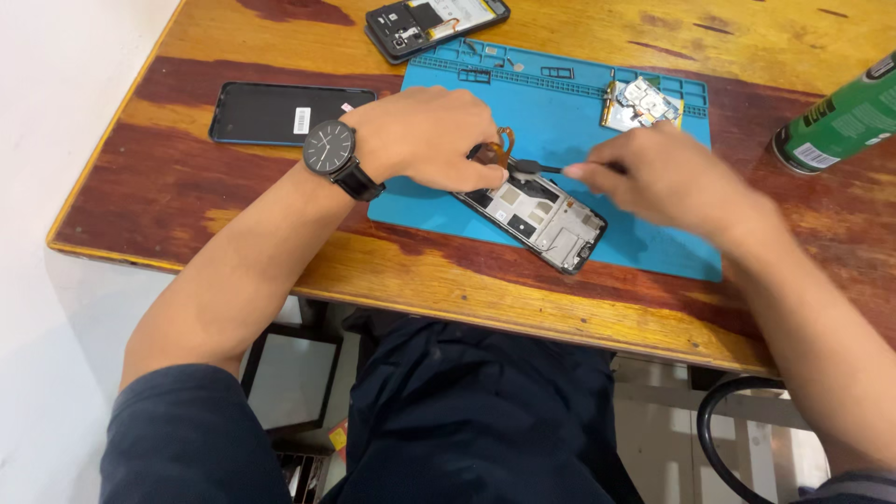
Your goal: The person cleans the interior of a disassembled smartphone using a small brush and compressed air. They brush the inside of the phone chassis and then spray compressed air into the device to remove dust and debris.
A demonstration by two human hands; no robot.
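An opened phone frame point(537, 213) is laid slantwise on a blue work mat point(644, 233), which is spread on a worn wooden table point(159, 177). The frame's upper end is pressed down by the left hand point(429, 135), fingers curled closed over it; a black wristwatch point(329, 147) is worn on that wrist. An orange flex ribbon point(504, 149) is seen just at 3 o'clock of the left fingertips. A thin black tool point(537, 168) is pinched in the right hand point(667, 177), fingers closed around it, and its tip is met with the frame's upper end beside the ribbon. At 12 o'clock of the right hand, a small circuit board point(642, 101) is placed on the mat. At 9 o'clock of the left hand a dark phone panel point(280, 114) is laid flat on the table. At 12 o'clock, a second opened phone point(437, 23) is found. At 3 o'clock, a green can point(840, 121) is seen lying tilted.
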